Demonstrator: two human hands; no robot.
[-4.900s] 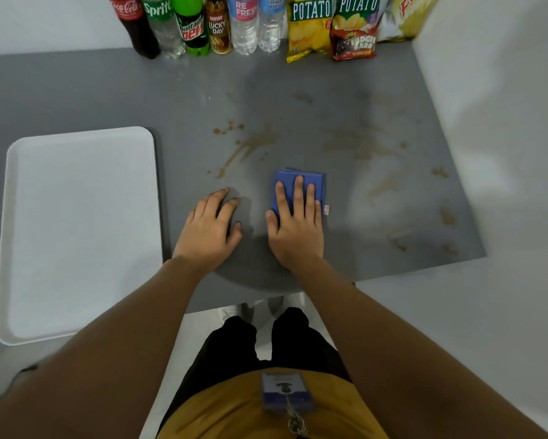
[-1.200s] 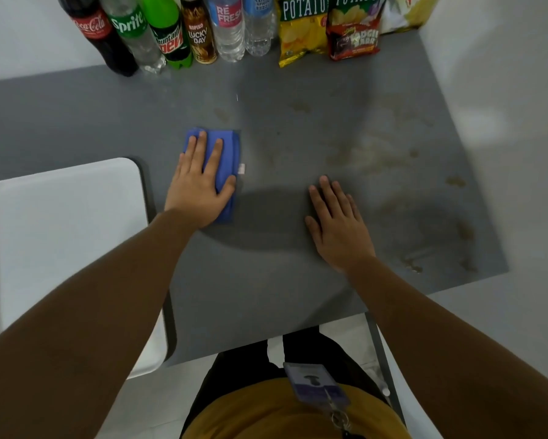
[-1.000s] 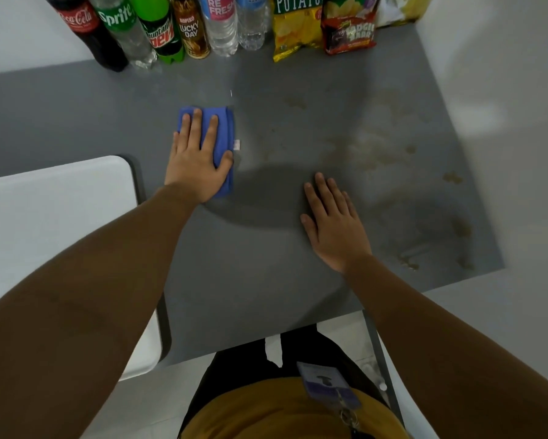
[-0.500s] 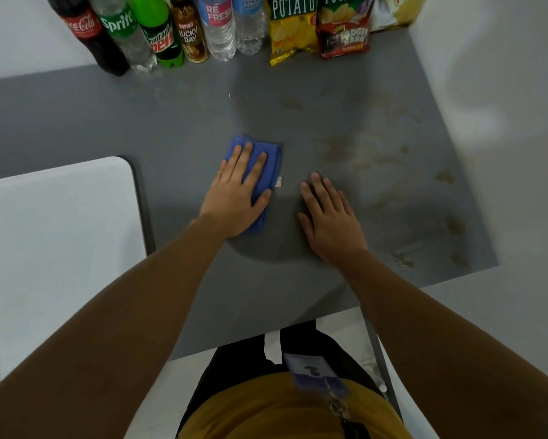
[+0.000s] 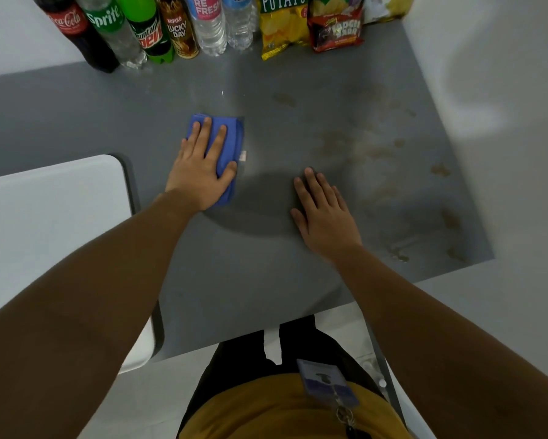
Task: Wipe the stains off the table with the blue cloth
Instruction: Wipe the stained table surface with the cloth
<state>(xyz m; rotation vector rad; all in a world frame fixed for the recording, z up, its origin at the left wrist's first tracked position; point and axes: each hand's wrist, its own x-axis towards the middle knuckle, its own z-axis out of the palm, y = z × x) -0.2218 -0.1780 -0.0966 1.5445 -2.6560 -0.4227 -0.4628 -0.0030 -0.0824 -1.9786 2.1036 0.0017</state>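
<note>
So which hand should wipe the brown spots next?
Probably the left hand: it already presses the blue cloth flat. The right hand is nearer the stains but lies bare on the table.

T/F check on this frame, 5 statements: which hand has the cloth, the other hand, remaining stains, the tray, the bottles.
1. The left hand presses flat on the blue cloth. True.
2. The right hand grips a bottle. False: it lies open, palm down on the bare table.
3. Brown stains remain right of the cloth. True.
4. The white tray holds the snack bags. False: nothing lies on the visible part of it; the bags stand at the table's far edge.
5. The bottles lie tipped over. False: they stand upright in a row.
</note>
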